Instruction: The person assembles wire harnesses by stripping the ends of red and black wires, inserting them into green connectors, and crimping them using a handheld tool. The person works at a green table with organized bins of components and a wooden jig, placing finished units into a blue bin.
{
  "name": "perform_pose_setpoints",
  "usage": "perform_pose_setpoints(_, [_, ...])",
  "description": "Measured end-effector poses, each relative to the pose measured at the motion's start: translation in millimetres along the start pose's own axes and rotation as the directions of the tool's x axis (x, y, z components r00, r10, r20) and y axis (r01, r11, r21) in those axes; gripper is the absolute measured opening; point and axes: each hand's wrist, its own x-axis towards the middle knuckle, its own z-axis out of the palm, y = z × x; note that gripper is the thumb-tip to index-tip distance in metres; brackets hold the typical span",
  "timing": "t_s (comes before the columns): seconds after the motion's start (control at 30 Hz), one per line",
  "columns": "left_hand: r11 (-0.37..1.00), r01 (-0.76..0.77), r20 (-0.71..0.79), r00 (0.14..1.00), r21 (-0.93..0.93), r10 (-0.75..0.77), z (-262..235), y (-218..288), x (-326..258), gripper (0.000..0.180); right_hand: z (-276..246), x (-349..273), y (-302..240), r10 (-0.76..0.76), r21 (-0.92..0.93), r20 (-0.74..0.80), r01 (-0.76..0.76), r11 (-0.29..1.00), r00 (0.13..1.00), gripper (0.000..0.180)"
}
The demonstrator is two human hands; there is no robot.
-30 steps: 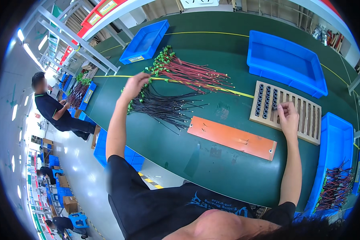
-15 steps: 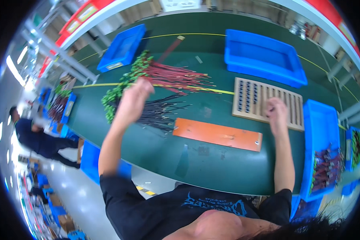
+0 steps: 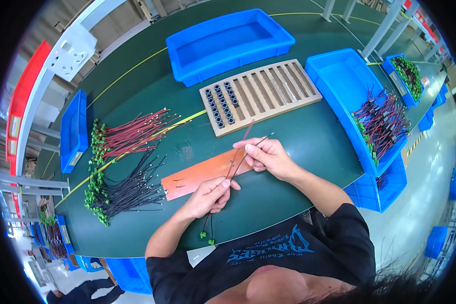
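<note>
Two thin wires, one red (image 3: pixel 247 131) and one black (image 3: pixel 263 139), run between my hands over the orange board. My left hand (image 3: pixel 213 195) pinches them lower down. From beneath it hang their lower lengths, ending in small green connectors (image 3: pixel 211 242). Higher up, my right hand (image 3: pixel 269 158) has its thumb and fingers closed on the wires near their free ends. Whether it also holds some small part is hidden by the fingers. Partly covered by my hands, the orange board (image 3: pixel 187 177) lies on the green table (image 3: pixel 309 167).
Red wires (image 3: pixel 131 134) and black wires (image 3: pixel 126 190) with green connectors lie at the left. A slotted wooden rack (image 3: pixel 261 116) holds several black cylindrical parts. Behind it stands a blue bin (image 3: pixel 233 61); another blue bin (image 3: pixel 334 96) holds wire assemblies (image 3: pixel 382 126) at the right.
My left hand has come from the wire bundles and my right hand from the rack; they now meet over the board with the wires. The view has turned rightward.
</note>
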Motion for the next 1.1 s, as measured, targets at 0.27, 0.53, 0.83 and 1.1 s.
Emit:
perform_pose_setpoints(0.27, [0.999, 0.016, 0.067, 0.998, 0.046, -0.019, -16, -17, -1, 0.040, 0, 3, -4, 0.058, 0.119, -0.121, -0.044, 0.992, 0.991, 0.040])
perform_pose_setpoints(0.53, [0.988, -0.108, -0.042, 0.993, 0.111, 0.114, -7, -24, 0, 0.042, -11, 3, 4, 0.038, 0.227, -0.085, -0.018, 0.974, 0.996, 0.035])
perform_pose_setpoints(0.83, [0.991, -0.020, 0.057, 0.998, 0.133, 0.013, -6, -23, 0, 0.046, -5, 1, -3, 0.057, 0.066, -0.029, -0.055, 0.996, 0.998, 0.034])
perform_pose_setpoints(1.1, [0.997, -0.079, -0.006, 0.997, -0.025, 0.079, 1, -25, 5, 0.038, 5, -3, 0, 0.162, -0.043, 0.082, -0.159, 0.986, 0.983, 0.040])
